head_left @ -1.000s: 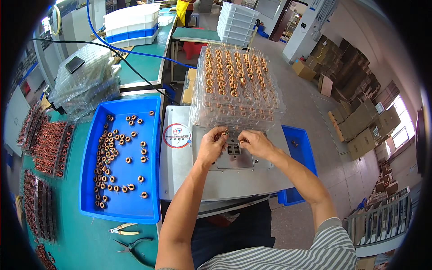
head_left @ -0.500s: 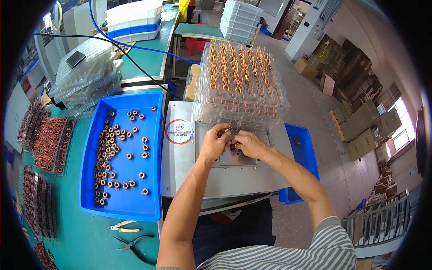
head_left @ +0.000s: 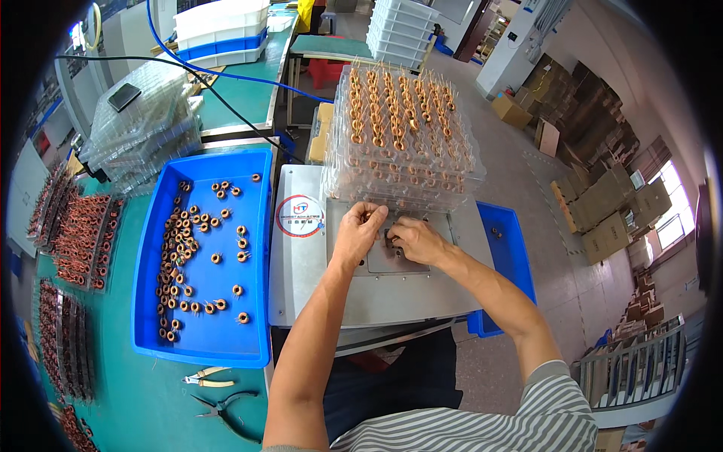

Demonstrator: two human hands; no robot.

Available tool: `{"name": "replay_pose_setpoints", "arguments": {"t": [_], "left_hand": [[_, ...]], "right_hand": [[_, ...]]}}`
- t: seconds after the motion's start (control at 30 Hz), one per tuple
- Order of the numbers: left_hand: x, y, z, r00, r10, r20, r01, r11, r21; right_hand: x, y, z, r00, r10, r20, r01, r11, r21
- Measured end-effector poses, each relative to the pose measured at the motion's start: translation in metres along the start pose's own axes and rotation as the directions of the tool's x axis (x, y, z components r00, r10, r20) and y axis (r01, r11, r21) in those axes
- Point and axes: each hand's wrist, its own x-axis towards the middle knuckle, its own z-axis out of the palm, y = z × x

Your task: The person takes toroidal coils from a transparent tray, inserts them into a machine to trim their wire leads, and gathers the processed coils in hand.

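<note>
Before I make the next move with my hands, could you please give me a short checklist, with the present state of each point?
1. Left hand has a coil: cannot tell; the fingers hide what is between them.
2. Right hand is at the metal plate: ok, the fingers are low over it.
3. Openings in the plate are in clear view: not ok, the right hand covers that area.
4. Loose coils are available: ok, many lie in the blue tray on the left.
5. Pliers are away from the hands: ok, they lie on the green table.
</note>
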Motion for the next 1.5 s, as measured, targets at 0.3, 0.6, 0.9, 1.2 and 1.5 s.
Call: {"name": "replay_pose_setpoints", "arguments": {"t": [0.3, 0.6, 0.9, 1.2, 1.5], "left_hand": [[-0.002, -0.002, 0.003, 0.984, 0.14, -0.108, -0.111, 0.964, 0.242], [-0.011, -0.016, 0.018, 0.926, 0.277, 0.256, -0.374, 0.586, 0.719], [-0.008, -0.018, 0.019, 0.917, 0.225, 0.33, -0.398, 0.466, 0.79], [-0.004, 0.011, -0.012, 0.976, -0.183, 0.119, 0.215, 0.904, -0.369], [0.0, 0.002, -0.012, 0.962, -0.247, 0.119, 0.274, 0.846, -0.457]], "right_hand": [[-0.002, -0.016, -0.032, 0.998, 0.044, -0.045, -0.042, 0.998, 0.039], [0.055, 0.021, -0.159, 0.739, 0.337, -0.583, -0.396, 0.918, 0.028], [0.097, 0.071, -0.174, 0.74, 0.496, -0.455, -0.559, 0.829, -0.007], [0.051, -0.011, -0.169, 0.796, 0.407, -0.448, -0.201, 0.876, 0.438], [-0.013, -0.023, -0.084, 0.936, 0.346, -0.071, -0.294, 0.874, 0.387]]}}
